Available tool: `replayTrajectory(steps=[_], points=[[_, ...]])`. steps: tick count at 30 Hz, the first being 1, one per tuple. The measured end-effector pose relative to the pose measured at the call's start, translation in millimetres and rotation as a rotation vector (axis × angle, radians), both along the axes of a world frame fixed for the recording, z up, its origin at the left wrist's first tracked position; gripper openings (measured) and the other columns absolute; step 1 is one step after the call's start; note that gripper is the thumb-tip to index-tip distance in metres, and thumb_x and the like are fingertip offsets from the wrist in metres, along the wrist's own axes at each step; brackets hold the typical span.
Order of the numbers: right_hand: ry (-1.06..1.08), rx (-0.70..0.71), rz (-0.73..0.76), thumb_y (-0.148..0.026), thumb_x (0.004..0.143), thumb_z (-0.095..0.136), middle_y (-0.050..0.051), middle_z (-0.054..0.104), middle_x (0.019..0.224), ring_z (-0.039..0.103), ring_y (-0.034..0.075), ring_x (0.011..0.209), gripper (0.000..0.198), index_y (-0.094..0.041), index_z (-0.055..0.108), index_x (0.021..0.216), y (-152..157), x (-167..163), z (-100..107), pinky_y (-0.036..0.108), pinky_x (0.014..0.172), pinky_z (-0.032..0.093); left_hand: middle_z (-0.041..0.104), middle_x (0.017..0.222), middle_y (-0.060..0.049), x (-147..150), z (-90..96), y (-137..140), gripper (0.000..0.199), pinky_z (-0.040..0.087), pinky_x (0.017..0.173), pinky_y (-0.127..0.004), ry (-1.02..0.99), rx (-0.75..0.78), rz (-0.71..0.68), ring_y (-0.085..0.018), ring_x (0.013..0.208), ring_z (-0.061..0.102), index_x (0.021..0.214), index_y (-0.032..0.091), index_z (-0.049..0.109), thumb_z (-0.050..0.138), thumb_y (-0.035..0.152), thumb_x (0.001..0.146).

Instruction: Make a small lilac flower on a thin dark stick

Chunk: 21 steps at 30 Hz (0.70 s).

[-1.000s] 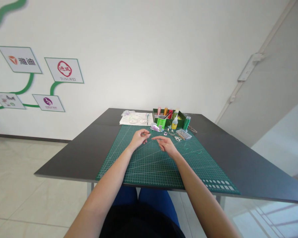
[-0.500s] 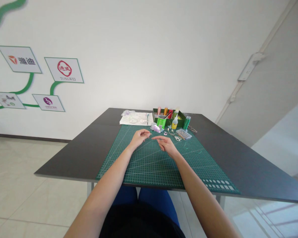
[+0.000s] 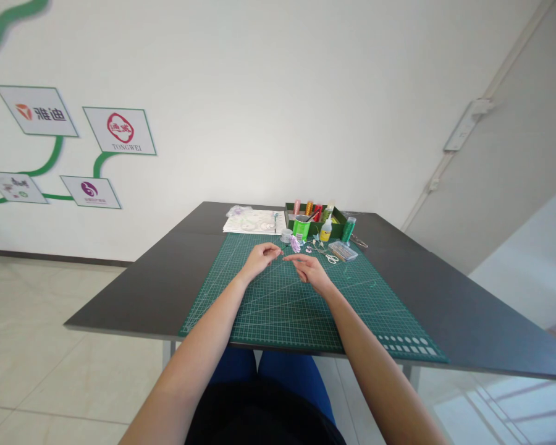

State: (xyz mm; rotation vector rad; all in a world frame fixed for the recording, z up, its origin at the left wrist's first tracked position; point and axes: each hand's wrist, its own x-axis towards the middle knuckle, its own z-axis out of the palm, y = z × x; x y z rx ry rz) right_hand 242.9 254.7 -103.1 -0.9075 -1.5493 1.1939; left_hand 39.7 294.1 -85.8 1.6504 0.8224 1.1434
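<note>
The green mat (image 3: 287, 309) is partly hidden by the forearms (image 3: 212, 330) at seven and five o'clock. The right hand (image 3: 309, 271) extends its index finger, any hold unclear; the left hand (image 3: 262, 258), a purple flower (image 3: 295, 244) at its two o'clock, pinches a barely visible stem (image 3: 285, 250).

"Where's the purple flower (image 3: 295, 244)?"

"Just nearer the person than the green can (image 3: 301, 229), at the pinched fingertips of the left hand (image 3: 261, 258); the right hand (image 3: 311, 271) extends an index finger."

"And the scissors (image 3: 332, 259)?"

"Right of the can, and nearer."
</note>
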Motion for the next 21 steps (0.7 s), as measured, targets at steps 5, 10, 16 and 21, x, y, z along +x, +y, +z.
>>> replayTrajectory(steps=[5,10,16,21], points=[[-0.005,0.005,0.002,-0.047,0.084,0.065,-0.012,0.035,0.038,0.024,0.008,0.036,0.048,-0.009,0.075,0.111,0.5,0.4,-0.2,0.023,0.04,0.021,0.051,0.052,0.005,-0.5,-0.2,-0.7,0.04,0.033,0.048,-0.022,0.025,0.012,0.006,-0.01,0.047,0.045,0.088,0.014,0.069,0.076,0.053,0.077],[-0.007,-0.001,0.009,-0.048,0.085,0.065,-0.012,0.034,0.038,0.023,0.007,0.036,0.048,-0.009,0.075,0.112,1.1,0.4,-1.1,0.023,0.039,0.02,0.055,0.052,0.004,-1.4,3.7,-4.2,0.044,0.034,0.045,-0.021,0.063,-0.027,-0.003,-0.009,0.043,0.046,0.092,0.014,0.067,0.076,0.055,0.078],[-0.003,-0.001,0.016,-0.047,0.085,0.065,-0.012,0.035,0.038,0.024,0.008,0.036,0.048,-0.009,0.075,0.113,1.1,0.4,-2.3,0.022,0.04,0.02,0.052,0.049,0.006,-2.1,4.5,-5.1,0.044,0.034,0.046,-0.021,0.067,-0.008,-0.005,-0.009,0.043,0.047,0.091,0.015,0.065,0.077,0.056,0.077],[-0.004,-0.007,0.027,-0.048,0.085,0.065,-0.012,0.034,0.038,0.023,0.007,0.036,0.049,-0.009,0.074,0.114,0.8,0.3,-2.3,0.022,0.04,0.02,0.051,0.054,0.006,-1.6,2.5,-1.4,0.045,0.032,0.047,-0.022,0.05,0.024,-0.01,-0.009,0.045,0.044,0.088,0.015,0.064,0.08,0.054,0.074]])
